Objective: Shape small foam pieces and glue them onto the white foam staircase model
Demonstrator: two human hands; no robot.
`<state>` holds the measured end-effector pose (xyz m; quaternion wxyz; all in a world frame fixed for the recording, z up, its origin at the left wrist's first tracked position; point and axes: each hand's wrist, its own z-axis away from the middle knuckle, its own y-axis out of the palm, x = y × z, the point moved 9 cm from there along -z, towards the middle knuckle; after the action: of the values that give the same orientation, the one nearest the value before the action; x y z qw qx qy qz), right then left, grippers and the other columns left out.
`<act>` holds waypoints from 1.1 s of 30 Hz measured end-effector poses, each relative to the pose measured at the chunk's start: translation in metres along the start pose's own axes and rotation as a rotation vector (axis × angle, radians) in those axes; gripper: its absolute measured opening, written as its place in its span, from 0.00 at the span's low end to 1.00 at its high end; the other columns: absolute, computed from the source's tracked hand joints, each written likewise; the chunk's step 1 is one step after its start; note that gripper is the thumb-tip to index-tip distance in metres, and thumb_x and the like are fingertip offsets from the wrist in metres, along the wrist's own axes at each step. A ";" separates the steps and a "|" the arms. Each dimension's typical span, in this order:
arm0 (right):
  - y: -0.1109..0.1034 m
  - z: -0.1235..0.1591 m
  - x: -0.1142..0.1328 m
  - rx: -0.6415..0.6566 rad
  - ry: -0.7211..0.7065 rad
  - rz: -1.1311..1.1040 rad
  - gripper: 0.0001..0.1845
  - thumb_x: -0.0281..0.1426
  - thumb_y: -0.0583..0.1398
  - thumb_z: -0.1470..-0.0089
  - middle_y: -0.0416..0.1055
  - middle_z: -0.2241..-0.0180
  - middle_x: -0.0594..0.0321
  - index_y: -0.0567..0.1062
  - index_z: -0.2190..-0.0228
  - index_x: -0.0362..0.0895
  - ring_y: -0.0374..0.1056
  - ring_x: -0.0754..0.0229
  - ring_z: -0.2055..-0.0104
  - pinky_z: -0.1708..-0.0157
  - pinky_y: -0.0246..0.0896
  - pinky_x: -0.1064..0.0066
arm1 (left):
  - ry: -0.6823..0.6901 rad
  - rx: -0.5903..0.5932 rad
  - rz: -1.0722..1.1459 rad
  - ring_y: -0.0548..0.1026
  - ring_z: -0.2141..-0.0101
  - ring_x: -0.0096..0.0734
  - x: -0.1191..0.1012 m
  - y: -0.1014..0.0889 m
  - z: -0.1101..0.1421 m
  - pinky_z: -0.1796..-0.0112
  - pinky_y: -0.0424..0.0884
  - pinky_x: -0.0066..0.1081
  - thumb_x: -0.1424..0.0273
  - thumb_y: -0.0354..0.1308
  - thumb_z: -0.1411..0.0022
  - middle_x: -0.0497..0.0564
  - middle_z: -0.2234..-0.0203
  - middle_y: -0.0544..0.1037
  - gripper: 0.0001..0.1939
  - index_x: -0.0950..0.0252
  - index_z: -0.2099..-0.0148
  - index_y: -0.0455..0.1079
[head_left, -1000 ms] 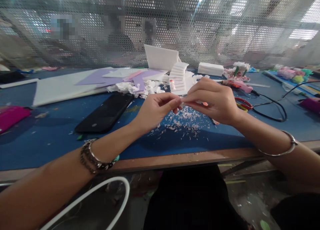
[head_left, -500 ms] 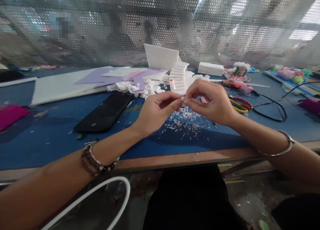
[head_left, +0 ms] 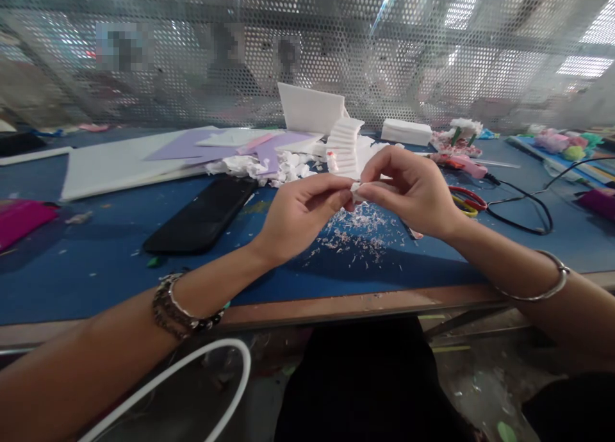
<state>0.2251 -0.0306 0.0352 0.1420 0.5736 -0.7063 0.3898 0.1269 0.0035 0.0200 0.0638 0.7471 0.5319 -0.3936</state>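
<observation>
A small white piece (head_left: pixel 356 188), its kind unclear, is pinched between the fingertips of both hands above the blue table. My left hand (head_left: pixel 303 218) has thumb and forefinger closed on its left side. From the right, my right hand (head_left: pixel 408 187) grips it the same way, covering most of it. Fine pale shavings (head_left: pixel 362 234) lie scattered on the table just under the fingers. Behind the hands stands a ridged stack of white strips (head_left: pixel 343 144) with a small red mark. Crumpled white scraps (head_left: pixel 288 166) are heaped to its left.
A black phone (head_left: pixel 204 218) lies left of my hands. White and lilac sheets (head_left: pixel 177 147) spread behind it. To the right are scissors (head_left: pixel 468 200), a pink corded tool (head_left: pixel 464 165) and its black cable (head_left: pixel 528 227). A perforated metal screen (head_left: pixel 307 51) closes off the back.
My right hand has shifted slightly right and turned a little. More of the white piece shows between the fingers. The left hand stays nearly where it was.
</observation>
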 end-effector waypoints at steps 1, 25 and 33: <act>0.000 0.000 0.000 0.009 -0.001 0.008 0.07 0.31 0.58 0.50 0.65 0.74 0.65 0.67 0.72 0.40 0.64 0.69 0.70 0.69 0.63 0.75 | -0.016 0.002 0.014 0.71 0.75 0.24 0.001 0.000 -0.001 0.70 0.71 0.24 0.73 0.56 0.44 0.47 0.79 0.73 0.04 0.63 0.68 0.72; -0.004 0.005 0.018 -0.106 -0.200 0.218 0.03 0.27 0.59 0.51 0.67 0.74 0.65 0.68 0.74 0.40 0.64 0.68 0.70 0.70 0.60 0.74 | -0.002 -0.087 0.128 0.73 0.68 0.25 -0.001 -0.005 0.002 0.65 0.72 0.26 0.71 0.61 0.50 0.48 0.72 0.76 0.05 0.65 0.67 0.72; 0.000 0.005 0.003 -0.071 -0.089 0.143 0.08 0.33 0.59 0.50 0.65 0.74 0.66 0.67 0.73 0.41 0.61 0.70 0.73 0.74 0.60 0.75 | 0.017 -0.041 0.021 0.71 0.72 0.24 0.000 -0.004 0.002 0.68 0.70 0.26 0.68 0.60 0.47 0.47 0.72 0.74 0.05 0.62 0.66 0.71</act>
<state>0.2255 -0.0362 0.0334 0.1027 0.5331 -0.7643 0.3480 0.1226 0.0045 0.0198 0.0787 0.7544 0.5327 -0.3754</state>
